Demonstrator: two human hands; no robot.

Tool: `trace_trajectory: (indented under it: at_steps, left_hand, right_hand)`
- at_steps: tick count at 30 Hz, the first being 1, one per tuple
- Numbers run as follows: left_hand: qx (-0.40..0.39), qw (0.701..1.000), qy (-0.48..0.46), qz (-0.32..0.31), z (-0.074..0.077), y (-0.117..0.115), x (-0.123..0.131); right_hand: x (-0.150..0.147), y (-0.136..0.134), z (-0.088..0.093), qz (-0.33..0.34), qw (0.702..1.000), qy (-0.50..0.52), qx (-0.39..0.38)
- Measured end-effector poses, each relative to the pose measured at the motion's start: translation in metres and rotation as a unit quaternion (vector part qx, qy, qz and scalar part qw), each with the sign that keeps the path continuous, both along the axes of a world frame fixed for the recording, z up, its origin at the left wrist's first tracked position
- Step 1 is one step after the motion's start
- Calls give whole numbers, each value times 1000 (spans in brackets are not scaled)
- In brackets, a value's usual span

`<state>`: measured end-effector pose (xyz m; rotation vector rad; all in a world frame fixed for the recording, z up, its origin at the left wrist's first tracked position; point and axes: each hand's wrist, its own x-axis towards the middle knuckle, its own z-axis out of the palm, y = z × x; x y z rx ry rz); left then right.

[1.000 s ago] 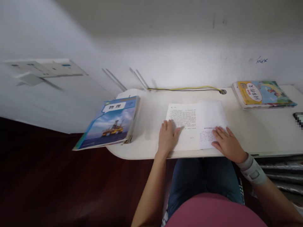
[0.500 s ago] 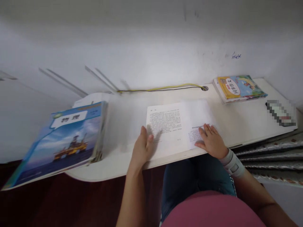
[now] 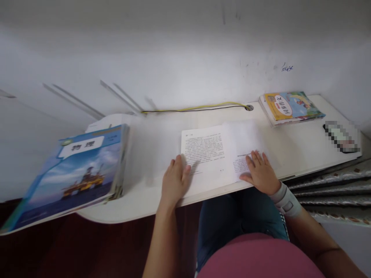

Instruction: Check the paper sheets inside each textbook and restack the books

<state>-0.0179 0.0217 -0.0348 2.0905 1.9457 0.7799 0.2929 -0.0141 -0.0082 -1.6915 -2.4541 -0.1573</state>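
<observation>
An open book (image 3: 204, 144) with printed pages lies at the front edge of the white desk. My left hand (image 3: 175, 179) is at its left edge, thumb apart from the fingers, holding nothing. Flat on the lower part of the right-hand page rests my right hand (image 3: 261, 173), its fingers spread. That hand covers part of the printed text. A pale band is strapped round my right wrist.
To the left, a stack of books topped by a blue physics textbook (image 3: 84, 170) overhangs the desk edge. A smaller book stack (image 3: 292, 106) and a blurred-out device (image 3: 340, 137) lie on the right. Thin cables (image 3: 197, 108) run along the wall to a desk hole.
My left hand has turned slightly, with its fingers closer to the page edge. The right hand stays on the right page, fingers a little more spread. The view has shifted slightly.
</observation>
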Motion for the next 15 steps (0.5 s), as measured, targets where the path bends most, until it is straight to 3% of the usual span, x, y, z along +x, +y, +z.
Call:
trace_trajectory:
  at_steps: [7,15]
  left_hand:
    - [14,997,68,-25,-1,1,1]
    - [-11,998,68,15,1,1,4]
  right_hand:
    - [-28,24,0,17,999,24,-36]
    - [-25,22,-4,-6,999,30,-28]
